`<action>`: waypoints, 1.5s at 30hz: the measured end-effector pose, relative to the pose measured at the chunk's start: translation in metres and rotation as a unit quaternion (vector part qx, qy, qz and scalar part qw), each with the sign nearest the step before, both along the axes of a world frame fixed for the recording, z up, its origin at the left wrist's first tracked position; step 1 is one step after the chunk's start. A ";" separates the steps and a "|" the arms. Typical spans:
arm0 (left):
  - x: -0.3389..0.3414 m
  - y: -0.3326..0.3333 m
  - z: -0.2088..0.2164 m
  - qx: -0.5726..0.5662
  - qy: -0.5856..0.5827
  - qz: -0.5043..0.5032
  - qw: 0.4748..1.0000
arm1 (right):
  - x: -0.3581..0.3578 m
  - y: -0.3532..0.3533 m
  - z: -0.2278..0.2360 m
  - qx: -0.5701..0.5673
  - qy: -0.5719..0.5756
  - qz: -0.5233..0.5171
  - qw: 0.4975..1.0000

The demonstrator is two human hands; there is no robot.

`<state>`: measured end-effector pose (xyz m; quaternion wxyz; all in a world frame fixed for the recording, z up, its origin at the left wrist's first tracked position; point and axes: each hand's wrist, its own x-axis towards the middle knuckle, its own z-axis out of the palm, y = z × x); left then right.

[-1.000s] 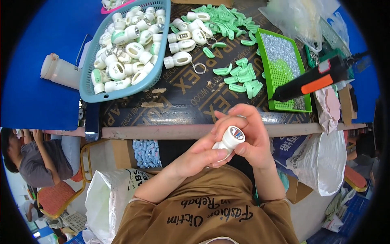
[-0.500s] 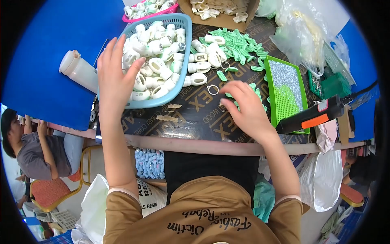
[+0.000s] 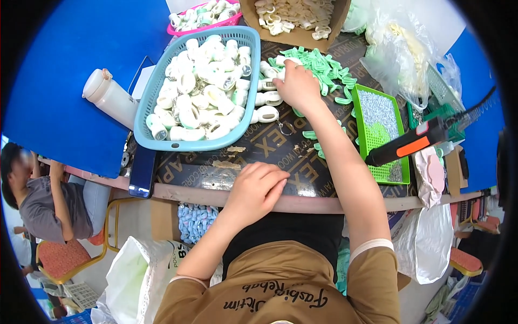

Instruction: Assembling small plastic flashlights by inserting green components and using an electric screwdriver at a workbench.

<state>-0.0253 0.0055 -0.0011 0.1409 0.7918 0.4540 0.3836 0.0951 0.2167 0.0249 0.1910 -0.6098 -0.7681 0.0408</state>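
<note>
My right hand [image 3: 295,87] reaches out over the dark table mat [image 3: 259,156]. Its fingers are closed on a white plastic part [image 3: 285,61] at the edge of a pile of green clips [image 3: 324,67]. A few more white parts [image 3: 265,114] lie just left of that hand, beside a blue basket [image 3: 156,143] heaped with the same white parts. My left hand [image 3: 258,189] rests palm down at the near table edge, fingers loose, holding nothing. A small metal ring [image 3: 286,128] lies between the two hands.
A white bottle [image 3: 108,97] and a dark phone [image 3: 143,173] lie left of the basket. A green tray [image 3: 380,129] and a black-and-orange tool [image 3: 404,146] sit at the right. A pink basket [image 3: 205,16], a cardboard box [image 3: 297,19] and plastic bags [image 3: 399,48] are farther back. Another person [image 3: 32,194] sits low left.
My left hand has come out of the blue basket and back to the near table edge. My right hand has moved farther out, from near the ring to the green clip pile.
</note>
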 end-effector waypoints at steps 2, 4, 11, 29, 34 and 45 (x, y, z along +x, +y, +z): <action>-0.001 0.001 0.000 -0.036 -0.055 -0.014 0.998 | -0.001 0.005 -0.002 -0.007 -0.032 -0.016 0.999; -0.003 0.002 0.000 -0.036 -0.054 -0.007 0.998 | -0.003 0.008 -0.005 0.008 -0.022 -0.010 1.000; -0.003 0.003 0.004 -0.059 -0.071 -0.003 0.996 | 0.015 0.018 -0.030 0.140 0.034 0.083 0.986; -0.007 -0.001 -0.005 0.077 -0.047 0.069 0.994 | 0.034 -0.149 0.015 -0.285 0.282 0.278 0.873; -0.003 -0.003 0.002 0.057 0.010 0.058 0.997 | 0.043 -0.105 0.016 -0.273 0.361 0.393 0.800; 0.004 -0.001 0.003 0.041 0.114 0.030 0.992 | 0.005 0.066 -0.014 0.084 -0.086 -0.010 0.993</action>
